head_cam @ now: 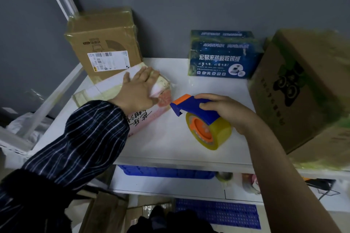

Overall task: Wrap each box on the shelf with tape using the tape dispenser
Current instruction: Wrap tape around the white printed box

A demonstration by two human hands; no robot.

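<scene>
Tape work centres on the flat pink-and-white cardboard box (113,89) lying at the left of the white shelf board (170,149). Its far end sits close against a tall brown cardboard carton (106,43) that stands by the grey wall.

The person's left hand (139,89) lies spread on the flat box's top near its right end, fingers straight and pressing down. To my eye that is to pin the box so it does not slide when tape is pulled, or to smooth a strip onto it. The right hand (227,113) is wrapped round the handle of the blue-and-orange plastic tape dispenser (189,106), whose yellowish clear roll (217,134) rests on the shelf. The orange cutter end points at the box's near corner, just beside it. Whether a strip of tape joins the two I cannot tell.

Yellowish bands cross the flat box, so I judge it partly wrapped. Behind stand a dark blue printed box (223,56) and, at the right, a large brown carton (303,91), blurred. Both carry a greenish-yellow sheen of tape. A blue plastic crate (166,172) sits on the level below.
</scene>
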